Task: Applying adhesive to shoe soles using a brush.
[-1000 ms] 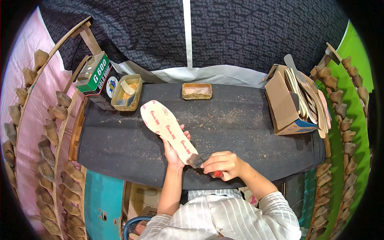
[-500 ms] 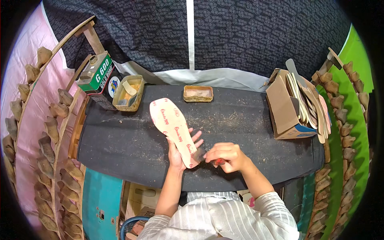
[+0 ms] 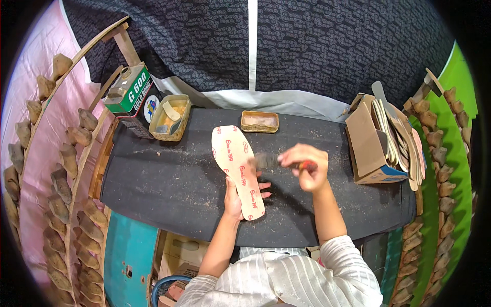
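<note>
A pale insole (image 3: pixel 239 171) with red print stands at a slant over the middle of the table, wide end away from me. My left hand (image 3: pixel 233 199) grips it near the narrow end, thumb on the left edge and fingertips showing past the right edge. In my right hand (image 3: pixel 310 166) is a red-and-black-handled tool (image 3: pixel 267 161) with a flat grey head. Motion smears that head, so I cannot tell whether it is a blade or a brush. Its tip is at the insole's right edge, about halfway along.
Crumbs lie scattered over the black-covered table (image 3: pixel 169 204). At the back are a green-and-black metal can (image 3: pixel 134 100), a yellowish tub (image 3: pixel 171 117) and a small shallow tray (image 3: pixel 260 122). A cardboard box (image 3: pixel 365 148) of insole pieces stands right. Racks of shoe lasts (image 3: pixel 61 187) flank both sides.
My right hand has moved the tool away from me, from the insole's narrow end to its middle edge. The insole now stands more upright and slightly further right in the view, which has shifted slightly.
</note>
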### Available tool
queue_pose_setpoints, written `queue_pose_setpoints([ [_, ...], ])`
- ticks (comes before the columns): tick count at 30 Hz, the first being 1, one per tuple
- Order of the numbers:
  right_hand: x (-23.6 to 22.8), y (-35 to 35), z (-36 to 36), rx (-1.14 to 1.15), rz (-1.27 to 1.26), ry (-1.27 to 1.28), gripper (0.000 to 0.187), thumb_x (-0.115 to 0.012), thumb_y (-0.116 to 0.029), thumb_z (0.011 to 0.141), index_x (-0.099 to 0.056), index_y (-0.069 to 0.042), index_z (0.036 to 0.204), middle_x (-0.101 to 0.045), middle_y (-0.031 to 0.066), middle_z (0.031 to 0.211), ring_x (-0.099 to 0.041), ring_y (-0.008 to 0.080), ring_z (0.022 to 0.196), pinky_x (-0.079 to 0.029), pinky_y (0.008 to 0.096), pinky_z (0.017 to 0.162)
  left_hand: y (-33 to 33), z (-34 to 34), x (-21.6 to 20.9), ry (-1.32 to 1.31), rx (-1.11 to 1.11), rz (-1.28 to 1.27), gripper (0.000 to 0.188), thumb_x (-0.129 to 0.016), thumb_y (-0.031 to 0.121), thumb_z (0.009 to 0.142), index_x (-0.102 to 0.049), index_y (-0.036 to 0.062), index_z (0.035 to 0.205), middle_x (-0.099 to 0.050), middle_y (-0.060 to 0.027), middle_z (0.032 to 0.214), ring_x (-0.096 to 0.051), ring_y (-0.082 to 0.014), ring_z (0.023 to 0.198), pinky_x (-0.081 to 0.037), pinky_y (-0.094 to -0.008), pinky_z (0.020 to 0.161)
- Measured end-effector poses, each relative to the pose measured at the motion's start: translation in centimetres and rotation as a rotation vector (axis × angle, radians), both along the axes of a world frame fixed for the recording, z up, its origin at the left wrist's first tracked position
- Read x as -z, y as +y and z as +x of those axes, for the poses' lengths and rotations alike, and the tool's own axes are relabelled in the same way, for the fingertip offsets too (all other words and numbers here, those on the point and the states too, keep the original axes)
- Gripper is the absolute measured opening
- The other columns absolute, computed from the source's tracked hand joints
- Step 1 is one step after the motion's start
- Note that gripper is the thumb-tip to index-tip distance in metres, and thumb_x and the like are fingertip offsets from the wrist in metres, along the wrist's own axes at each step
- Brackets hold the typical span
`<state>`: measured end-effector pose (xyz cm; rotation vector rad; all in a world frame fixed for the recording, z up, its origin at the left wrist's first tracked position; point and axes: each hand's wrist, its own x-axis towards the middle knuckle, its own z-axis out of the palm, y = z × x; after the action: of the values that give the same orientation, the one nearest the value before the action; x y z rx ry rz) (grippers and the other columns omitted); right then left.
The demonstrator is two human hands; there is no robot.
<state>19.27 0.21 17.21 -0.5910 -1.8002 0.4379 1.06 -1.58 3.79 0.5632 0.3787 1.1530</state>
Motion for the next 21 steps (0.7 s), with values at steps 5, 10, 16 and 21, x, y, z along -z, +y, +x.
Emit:
queue_pose_setpoints([
  [5, 0.2, -0.4, -0.9, -0.07, -0.046, -0.178, 0.036, -0.043, 0.008, 0.049, -0.064, -0.001, 0.077, -0.066, 0.0117, 0.075, -0.064, 0.0207, 0.064, -0.053, 0.0279, 0.057, 0.2, 0.2, 0.4, 0.021, 0.039, 0.038, 0.071, -0.024, 0.062, 0.09, -0.026, 0.008, 0.135, -0.046, -0.0207, 0.122, -0.06, -0.0377, 0.092, -0.054, -0.0469, 0.072],
  [10, -0.4, 1.3, -1.0, 0.085, 0.147, -0.096, 0.029, -0.05, 0.008, 0.05, -0.064, -0.001, 0.074, -0.067, 0.0106, 0.077, -0.065, 0.0224, 0.066, -0.052, 0.0296, 0.06, 0.2, 0.1, 0.0, 0.139, 0.05, 0.089, 0.064, -0.025, 0.058, 0.092, -0.022, 0.0088, 0.133, -0.05, -0.0233, 0.115, -0.063, -0.034, 0.08, -0.056, -0.0397, 0.062],
  [16, -0.7, 2.8, -2.4, 0.201, 0.305, -0.107, 0.027, -0.058, 0.01, 0.053, -0.064, -0.001, 0.078, -0.067, 0.011, 0.082, -0.066, 0.0241, 0.073, -0.051, 0.0302, 0.064, -0.1, 0.3, -0.7, 0.144, 0.078, 0.134, 0.064, -0.029, 0.057, 0.091, -0.023, 0.0088, 0.132, -0.051, -0.0235, 0.113, -0.064, -0.033, 0.078, -0.056, -0.0382, 0.06],
  [21, 0.0, 2.5, -3.6, 0.192, 0.337, -0.078, 0.028, -0.06, 0.008, 0.055, -0.065, 0.0, 0.081, -0.066, 0.0119, 0.084, -0.065, 0.0256, 0.074, -0.052, 0.0316, 0.065, 0.0, 0.3, -0.7, 0.15, 0.061, 0.138, 0.065, -0.031, 0.058, 0.091, -0.024, 0.0081, 0.132, -0.052, -0.0229, 0.111, -0.064, -0.0308, 0.075, -0.056, -0.037, 0.059],
])
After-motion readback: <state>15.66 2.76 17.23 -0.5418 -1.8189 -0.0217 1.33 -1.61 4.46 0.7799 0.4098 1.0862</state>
